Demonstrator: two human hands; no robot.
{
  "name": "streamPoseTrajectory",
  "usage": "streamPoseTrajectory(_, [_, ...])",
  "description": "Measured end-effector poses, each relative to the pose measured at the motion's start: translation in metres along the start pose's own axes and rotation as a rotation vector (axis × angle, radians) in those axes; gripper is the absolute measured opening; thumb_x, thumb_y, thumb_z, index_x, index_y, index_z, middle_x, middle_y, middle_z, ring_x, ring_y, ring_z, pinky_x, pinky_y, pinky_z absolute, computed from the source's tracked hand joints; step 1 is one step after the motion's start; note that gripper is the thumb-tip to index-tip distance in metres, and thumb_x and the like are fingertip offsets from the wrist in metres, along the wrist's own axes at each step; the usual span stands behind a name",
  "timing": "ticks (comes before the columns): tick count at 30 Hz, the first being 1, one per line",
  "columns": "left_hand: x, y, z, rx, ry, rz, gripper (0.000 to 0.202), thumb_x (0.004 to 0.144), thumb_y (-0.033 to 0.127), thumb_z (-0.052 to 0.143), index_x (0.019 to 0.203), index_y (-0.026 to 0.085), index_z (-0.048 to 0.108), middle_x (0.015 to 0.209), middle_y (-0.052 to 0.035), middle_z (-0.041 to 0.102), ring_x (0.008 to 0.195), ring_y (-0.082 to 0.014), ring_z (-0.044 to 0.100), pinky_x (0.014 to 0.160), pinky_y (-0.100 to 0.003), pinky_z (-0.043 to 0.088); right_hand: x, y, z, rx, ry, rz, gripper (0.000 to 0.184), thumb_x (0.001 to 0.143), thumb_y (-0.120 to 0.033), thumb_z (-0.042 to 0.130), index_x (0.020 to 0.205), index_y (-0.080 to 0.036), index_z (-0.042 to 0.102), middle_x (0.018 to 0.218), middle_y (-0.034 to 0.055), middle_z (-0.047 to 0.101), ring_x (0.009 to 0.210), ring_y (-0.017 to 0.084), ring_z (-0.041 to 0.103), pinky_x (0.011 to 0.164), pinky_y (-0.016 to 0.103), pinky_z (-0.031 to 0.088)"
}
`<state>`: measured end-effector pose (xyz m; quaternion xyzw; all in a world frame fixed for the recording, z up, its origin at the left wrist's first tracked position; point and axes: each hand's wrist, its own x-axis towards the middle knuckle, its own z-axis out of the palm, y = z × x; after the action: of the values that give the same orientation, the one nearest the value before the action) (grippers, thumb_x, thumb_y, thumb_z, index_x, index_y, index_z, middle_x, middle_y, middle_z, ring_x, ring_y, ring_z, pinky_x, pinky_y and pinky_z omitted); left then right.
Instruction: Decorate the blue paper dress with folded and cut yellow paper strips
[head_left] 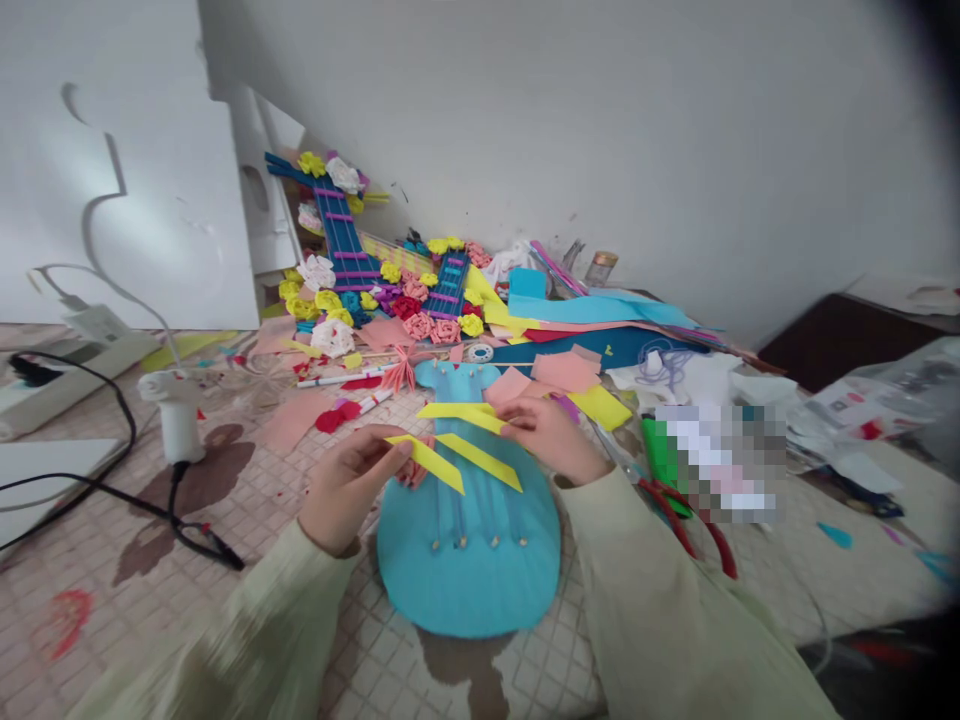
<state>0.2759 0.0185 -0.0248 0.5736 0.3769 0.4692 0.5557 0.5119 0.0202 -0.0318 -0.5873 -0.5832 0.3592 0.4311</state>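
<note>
My left hand (349,483) pinches one end of a yellow paper strip (436,466) between thumb and fingers. Between the fingers of my right hand (556,438) is the end of another yellow strip (461,412). A third slanted yellow strip (480,460) shows between them; whether it rests on the surface below or is held, I cannot tell. Under both hands lies a light-blue paper guitar (469,590), its neck pointing away from me. Strings run along it to several small knobs on the body. A pink paper flower is partly hidden behind my left fingers.
Scissors with red handles (694,525) lie right of the guitar. A white glue gun (172,415) stands at left with its black cable. Finished dark-blue paper guitars (341,235) with paper flowers lean at the back. Paper scraps (566,370) and blue sheets (600,308) lie around.
</note>
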Motion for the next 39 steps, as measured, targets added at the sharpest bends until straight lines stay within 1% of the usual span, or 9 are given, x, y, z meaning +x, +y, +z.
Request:
streamPoseTrajectory(2, [0.0, 0.002, 0.002, -0.01, -0.012, 0.008, 0.016, 0.07, 0.029, 0.061, 0.073, 0.014, 0.057, 0.057, 0.0007, 0.061, 0.053, -0.0126, 0.057, 0.052, -0.026, 0.046, -0.001, -0.005, -0.001, 0.046, 0.059, 0.007, 0.017, 0.062, -0.015, 0.064, 0.078, -0.016, 0.059, 0.086, 0.0072, 0.064, 0.08, 0.018, 0.061, 0.077, 0.034, 0.048])
streamPoseTrajectory(4, [-0.001, 0.004, 0.004, -0.023, -0.037, 0.011, 0.015, 0.07, 0.028, 0.06, 0.073, 0.014, 0.057, 0.055, 0.0013, 0.06, 0.051, -0.0118, 0.056, 0.05, -0.024, 0.045, -0.004, -0.013, 0.002, 0.102, 0.061, 0.017, 0.019, 0.063, -0.019, 0.064, 0.081, -0.016, 0.059, 0.085, 0.0065, 0.064, 0.077, 0.017, 0.062, 0.075, 0.033, 0.049])
streamPoseTrajectory(9, [-0.001, 0.005, 0.004, -0.013, -0.083, -0.005, 0.017, 0.069, 0.026, 0.062, 0.08, 0.013, 0.058, 0.057, 0.0002, 0.062, 0.052, -0.0124, 0.058, 0.051, -0.024, 0.045, -0.02, -0.031, 0.028, 0.374, -0.059, 0.174, 0.019, 0.065, -0.027, 0.066, 0.08, -0.017, 0.061, 0.072, 0.0011, 0.063, 0.067, 0.013, 0.06, 0.062, 0.026, 0.047])
streamPoseTrajectory(12, [-0.002, 0.005, 0.004, 0.007, -0.08, -0.017, 0.019, 0.068, 0.025, 0.063, 0.081, 0.013, 0.058, 0.057, -0.0005, 0.062, 0.052, -0.0119, 0.057, 0.05, -0.023, 0.044, -0.028, -0.037, 0.041, 0.492, -0.089, 0.259, 0.018, 0.062, -0.026, 0.07, 0.076, -0.018, 0.063, 0.074, -0.001, 0.063, 0.069, 0.01, 0.058, 0.063, 0.022, 0.044])
streamPoseTrajectory(17, [-0.003, 0.003, 0.004, 0.009, -0.075, -0.032, 0.022, 0.067, 0.025, 0.064, 0.084, 0.012, 0.058, 0.06, -0.0013, 0.064, 0.054, -0.0116, 0.058, 0.051, -0.023, 0.045, -0.034, -0.04, 0.05, 0.473, -0.074, 0.207, 0.017, 0.06, -0.026, 0.071, 0.074, -0.018, 0.064, 0.074, -0.0006, 0.064, 0.072, 0.012, 0.058, 0.07, 0.026, 0.044])
streamPoseTrajectory(23, [-0.002, 0.001, 0.003, 0.005, -0.055, -0.043, 0.022, 0.065, 0.024, 0.065, 0.082, 0.013, 0.056, 0.056, 0.0006, 0.062, 0.052, -0.0116, 0.058, 0.05, -0.023, 0.045, -0.039, -0.044, 0.055, 0.494, -0.053, 0.171, 0.017, 0.061, -0.024, 0.07, 0.076, -0.018, 0.063, 0.074, -0.0015, 0.063, 0.072, 0.011, 0.058, 0.069, 0.025, 0.045])
streamPoseTrajectory(27, [-0.002, -0.001, 0.004, -0.016, -0.032, -0.052, 0.024, 0.063, 0.023, 0.067, 0.082, 0.013, 0.055, 0.057, 0.0012, 0.062, 0.053, -0.0117, 0.058, 0.05, -0.022, 0.045, -0.041, -0.044, 0.058, 0.481, -0.081, 0.173, 0.016, 0.063, -0.023, 0.069, 0.077, -0.018, 0.063, 0.074, -0.0009, 0.064, 0.071, 0.011, 0.059, 0.068, 0.025, 0.047])
streamPoseTrajectory(36, [-0.003, 0.001, 0.005, -0.014, -0.05, -0.08, 0.022, 0.065, 0.026, 0.066, 0.08, 0.014, 0.056, 0.065, -0.0008, 0.063, 0.059, -0.0132, 0.06, 0.058, -0.027, 0.049, -0.046, -0.042, 0.061, 0.355, -0.088, 0.064, 0.009, 0.067, -0.024, 0.065, 0.074, -0.019, 0.065, 0.074, 0.0, 0.065, 0.068, 0.012, 0.059, 0.063, 0.026, 0.049])
streamPoseTrajectory(39, [-0.004, 0.003, 0.005, -0.027, -0.026, -0.095, 0.022, 0.062, 0.024, 0.068, 0.079, 0.014, 0.058, 0.064, 0.0002, 0.063, 0.057, -0.0115, 0.059, 0.054, -0.023, 0.049, -0.047, -0.042, 0.061, 0.352, -0.096, 0.066, 0.009, 0.067, -0.023, 0.065, 0.074, -0.019, 0.064, 0.073, -0.0001, 0.065, 0.068, 0.012, 0.06, 0.063, 0.025, 0.049])
